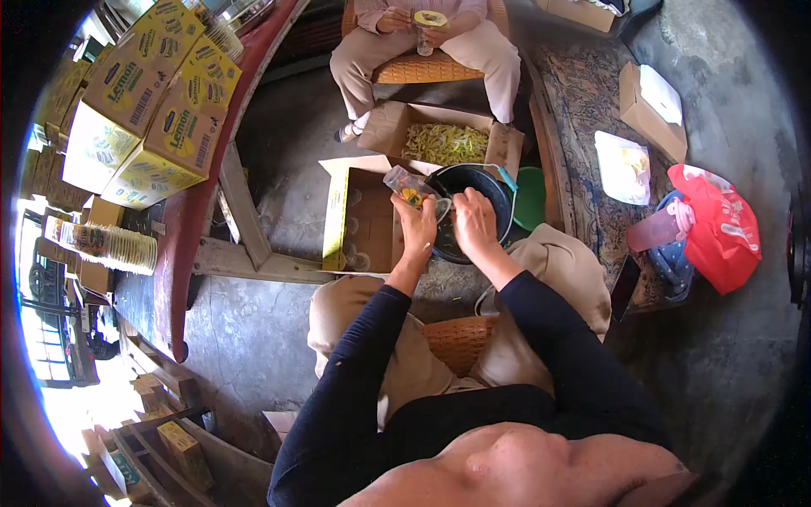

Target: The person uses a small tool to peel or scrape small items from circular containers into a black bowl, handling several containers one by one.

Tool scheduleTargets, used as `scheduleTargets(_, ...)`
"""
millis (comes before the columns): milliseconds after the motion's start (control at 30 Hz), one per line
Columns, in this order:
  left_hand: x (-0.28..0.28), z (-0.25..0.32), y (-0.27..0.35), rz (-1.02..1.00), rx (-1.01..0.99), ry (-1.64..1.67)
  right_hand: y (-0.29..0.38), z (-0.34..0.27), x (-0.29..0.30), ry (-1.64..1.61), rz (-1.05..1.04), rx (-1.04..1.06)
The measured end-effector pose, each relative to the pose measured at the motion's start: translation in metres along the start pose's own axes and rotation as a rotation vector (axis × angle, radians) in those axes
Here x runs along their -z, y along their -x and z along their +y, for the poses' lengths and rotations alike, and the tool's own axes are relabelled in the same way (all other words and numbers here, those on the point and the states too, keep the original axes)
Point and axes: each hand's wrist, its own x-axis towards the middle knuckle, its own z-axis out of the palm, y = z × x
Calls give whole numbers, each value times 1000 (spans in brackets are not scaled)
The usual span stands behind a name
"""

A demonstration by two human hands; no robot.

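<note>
A clear plastic cup with a yellow and orange print lies tilted in the grip of my left hand. Its open rim points toward my right hand, whose bent fingers are close to the rim; whether they pinch anything is hidden. Both hands are above the near side of a dark bucket with a wire handle. To the left of the bucket stands an open carton, with several clear cups along its left side.
A carton of yellow-green strips stands beyond the bucket. Opposite sits a person holding a cup. Lemon drink cartons and stacked cups occupy the left table. A patterned bench on the right holds a pink bottle and red bag.
</note>
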Motion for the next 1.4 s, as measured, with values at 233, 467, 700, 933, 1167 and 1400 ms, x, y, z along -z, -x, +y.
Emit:
scheduleTargets(233, 10, 11, -17, -9, 403, 654, -7, 6, 12, -292, 54, -175)
scheduleTargets(467, 20, 14, -27, 57, 405, 685, -3, -15, 39, -334, 92, -1)
scheduleTargets(700, 18, 3, -34, 68, 385, 715, -1, -16, 40, -328, 66, -12)
scheduleTargets(933, 35, -9, -40, -41, 500, 833, -3, 0, 30, -381, -51, -14)
scheduleTargets(1167, 23, 19, -28, 97, 331, 736, -5, 14, 30, -331, -35, -214)
scheduleTargets(1400, 29, 26, -30, 96, 291, 608, -12, 9, 40, -544, -50, -210)
